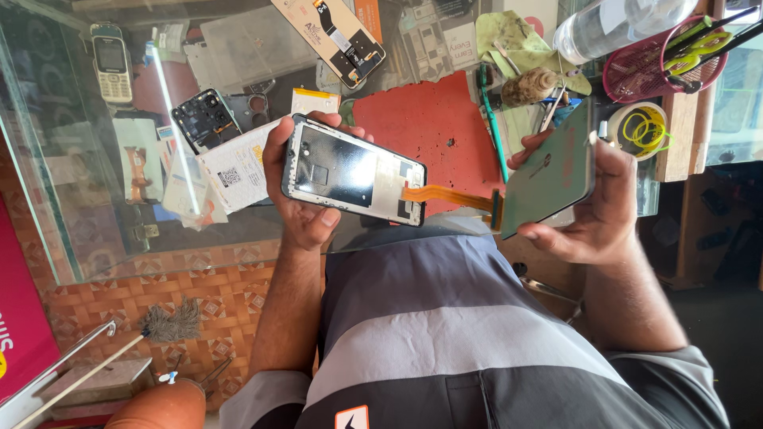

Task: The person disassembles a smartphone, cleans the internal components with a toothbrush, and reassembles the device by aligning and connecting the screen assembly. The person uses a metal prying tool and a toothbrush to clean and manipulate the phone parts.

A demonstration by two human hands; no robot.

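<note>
Frame (354, 172) in left grip (298, 187), screen (548, 171) right (592, 206)

A glass-topped counter (71, 230) stands in bright daylight, streaked by a long glare (171, 127). Beneath it lies a floor of orange patterned tiles (230, 294). A red mat (433, 127) covers part of the glass.

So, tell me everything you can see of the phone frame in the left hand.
The phone frame is a dark, rounded rectangle with a silvery metal-looking inner plate, a glossy dark panel at its middle and small cut-outs. The left hand grips it around its end, tilted above the glass counter. An orange flex ribbon runs from its far end to the green-backed display panel held in the right hand.
</note>
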